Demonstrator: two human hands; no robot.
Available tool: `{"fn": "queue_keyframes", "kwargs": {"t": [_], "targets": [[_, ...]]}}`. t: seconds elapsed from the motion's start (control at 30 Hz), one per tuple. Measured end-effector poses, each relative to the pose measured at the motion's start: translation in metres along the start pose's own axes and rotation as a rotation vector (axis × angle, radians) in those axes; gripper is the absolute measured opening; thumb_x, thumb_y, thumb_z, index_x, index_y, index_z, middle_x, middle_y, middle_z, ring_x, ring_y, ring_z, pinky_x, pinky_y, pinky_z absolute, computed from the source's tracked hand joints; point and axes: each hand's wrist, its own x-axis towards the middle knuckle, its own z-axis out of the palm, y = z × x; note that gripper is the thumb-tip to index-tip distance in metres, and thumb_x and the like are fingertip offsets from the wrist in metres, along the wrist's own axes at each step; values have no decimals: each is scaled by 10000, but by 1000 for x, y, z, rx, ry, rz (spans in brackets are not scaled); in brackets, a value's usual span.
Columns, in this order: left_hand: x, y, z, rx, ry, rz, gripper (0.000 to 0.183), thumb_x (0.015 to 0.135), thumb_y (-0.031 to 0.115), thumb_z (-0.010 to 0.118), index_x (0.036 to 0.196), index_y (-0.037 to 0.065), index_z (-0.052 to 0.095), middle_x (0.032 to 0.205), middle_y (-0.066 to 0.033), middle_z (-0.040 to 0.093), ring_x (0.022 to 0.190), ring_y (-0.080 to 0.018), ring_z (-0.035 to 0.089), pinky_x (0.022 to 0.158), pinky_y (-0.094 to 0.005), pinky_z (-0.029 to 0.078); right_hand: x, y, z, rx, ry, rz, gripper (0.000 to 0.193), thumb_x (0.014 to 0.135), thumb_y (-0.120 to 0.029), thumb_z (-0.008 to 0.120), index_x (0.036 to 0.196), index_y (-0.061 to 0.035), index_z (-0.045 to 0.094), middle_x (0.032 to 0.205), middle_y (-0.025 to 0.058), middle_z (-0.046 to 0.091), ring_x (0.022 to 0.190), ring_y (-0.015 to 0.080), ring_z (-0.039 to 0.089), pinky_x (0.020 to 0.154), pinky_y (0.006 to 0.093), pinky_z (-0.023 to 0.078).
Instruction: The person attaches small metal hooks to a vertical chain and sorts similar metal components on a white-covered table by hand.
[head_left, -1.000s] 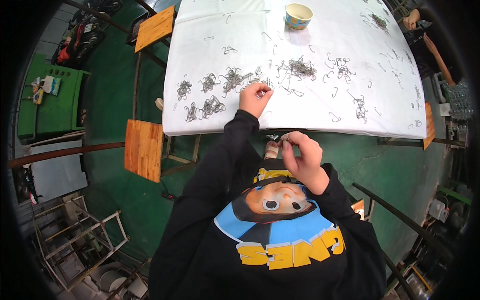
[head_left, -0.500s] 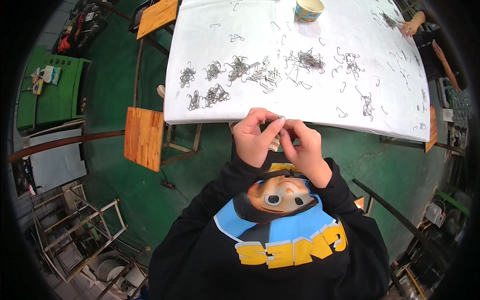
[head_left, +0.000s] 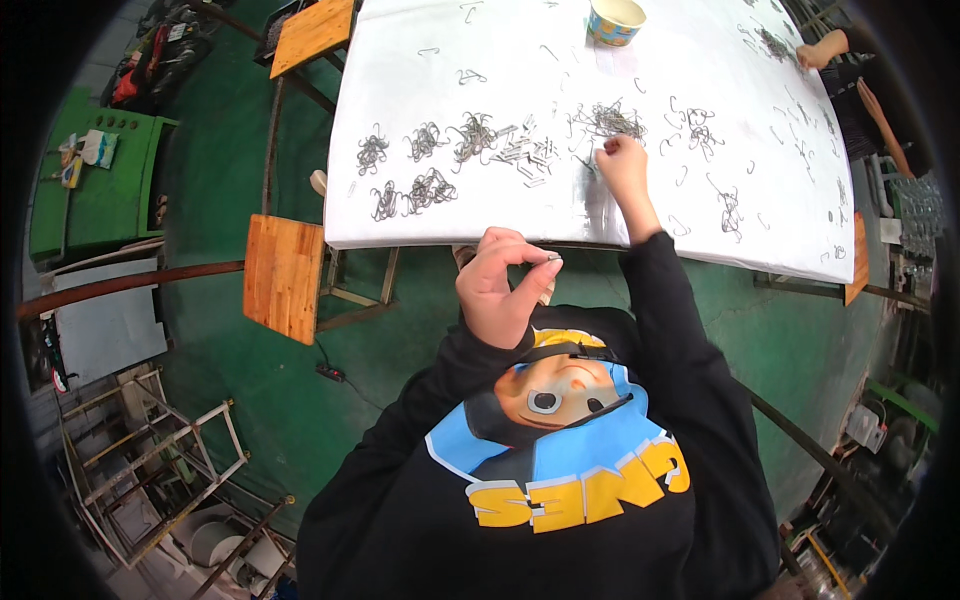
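In front of my chest, my left hand [head_left: 500,285] is closed in a pinch. A small grey metal piece [head_left: 555,257] shows between its thumb and forefinger. My right hand [head_left: 625,165] reaches over the white-covered table [head_left: 450,225], fingers curled, at the near edge of a pile of dark wire hooks [head_left: 612,118]. What its fingertips hold, if anything, cannot be made out. Left of it lies a heap of short silvery metal strips [head_left: 530,155]. Beyond that heap is another pile of wire hooks [head_left: 474,138].
A patterned paper tub [head_left: 616,22] stands at the table's far side. Another person's hand [head_left: 822,50] is by a hook pile [head_left: 772,43] at the far right. Wooden stools [head_left: 286,278] flank the table. Smaller hook clusters [head_left: 430,190] and loose hooks dot the cloth.
My right hand has left my left hand and moved forward over the table to the hook pile. My left hand stays pinched near the table edge. The other person's hand has shifted slightly.
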Motion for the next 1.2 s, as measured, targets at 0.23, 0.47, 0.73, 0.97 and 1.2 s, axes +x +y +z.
{"fn": "queue_keyframes", "kwargs": {"t": [0.23, 0.47, 0.73, 0.97, 1.2], "targets": [[-3, -2, -10, -23, 66, -34, 119, 680, -77, 614, 766, -19, 554, 756, -47, 522, 747, -136, 444, 696, -243, 363, 25, -31, 28, -307, -70, -82, 158, 673, -15, 535, 802, 58, 593, 835, 233, 594, 760, 335, 600, 703, 373, 478], [-10, -13, -15, -187, 196, -263, 108, 692, -56, 629, 761, -8, 561, 769, -33, 514, 740, -105, 450, 693, -231, 362, -23, -65, -45, 953, -443, 230, 175, 807, -128, 566, 884, 29, 564, 670, 8, 517, 481, 57, 439, 436, 216, 407], [-3, -14, -13, -29, 151, -107, 130, 675, -69, 632, 759, 3, 565, 763, -26, 505, 752, -123, 447, 697, -237, 363, -115, -118, -88, 1264, -785, 311, 107, 850, -112, 523, 822, -8, 517, 657, 47, 552, 398, 42, 375, 378, 200, 390], [-1, -21, -11, -10, 104, -98, 125, 662, -47, 654, 744, 12, 580, 734, -29, 545, 752, -137, 463, 681, -256, 382, -131, -126, -78, 1126, -526, 139, 64, 843, -50, 519, 822, 8, 502, 663, 61, 574, 430, 50, 454, 396, 192, 400], [6, -15, -12, 192, -32, 145, 104, 717, -26, 615, 804, 6, 567, 856, -69, 544, 808, -154, 488, 728, -267, 395, -140, -119, -80, 708, -143, -516, 93, 710, 91, 557, 762, 22, 524, 676, 112, 576, 517, 152, 551, 466, 230, 433]]}}
